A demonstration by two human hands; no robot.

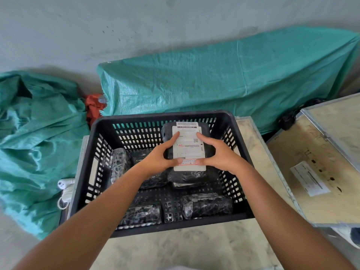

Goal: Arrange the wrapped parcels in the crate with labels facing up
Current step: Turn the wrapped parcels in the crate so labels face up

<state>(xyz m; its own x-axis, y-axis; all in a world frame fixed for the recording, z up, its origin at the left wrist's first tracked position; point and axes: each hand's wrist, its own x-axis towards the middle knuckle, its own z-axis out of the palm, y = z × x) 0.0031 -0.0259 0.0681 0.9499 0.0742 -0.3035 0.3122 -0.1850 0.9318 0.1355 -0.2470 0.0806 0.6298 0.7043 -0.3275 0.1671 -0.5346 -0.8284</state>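
A black slotted plastic crate (101,121) stands on a wooden box top. Inside it I hold a black bubble-wrapped parcel (188,175) with a white shipping label (190,147) facing up, toward the crate's right back. My left hand (158,157) grips its left edge and my right hand (218,154) its right edge, thumbs pressed on the label's lower end. Several other black wrapped parcels lie in the crate: one at the left (118,164), one at the front left (142,213) and one at the front right (207,205), with no labels showing.
Green tarpaulin (214,78) covers bulky shapes behind and to the left of the crate. A second wooden crate lid (303,152) with a paper label lies at the right. A white power strip (65,186) lies left of the crate. Grey wall behind.
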